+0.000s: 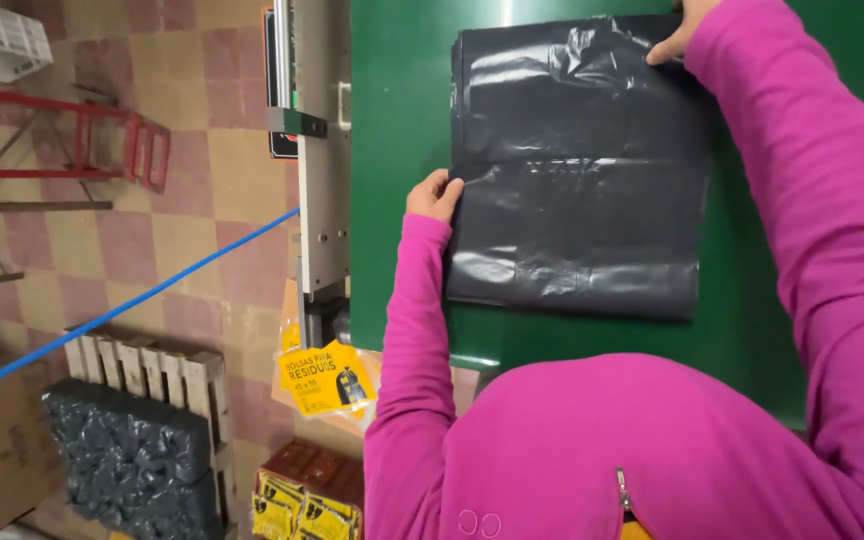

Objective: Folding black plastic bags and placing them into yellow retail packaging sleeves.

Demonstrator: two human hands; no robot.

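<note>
Nearest: magenta sleeves and jacket front of the wearer. Left hand (pixel 436 194) pinches the left edge of a flat stack of black plastic bags (pixel 577 170), apparently to keep the layers aligned. The stack lies flat mid-way on the green table (pixel 392 150), well in from its left edge. Farther off, right hand (pixel 680 32) pinches the stack's far corner, fingers closed on the film. Beyond the table's left edge: metal machine frame (pixel 322 150), yellow packets (pixel 327 378), checked floor.
</note>
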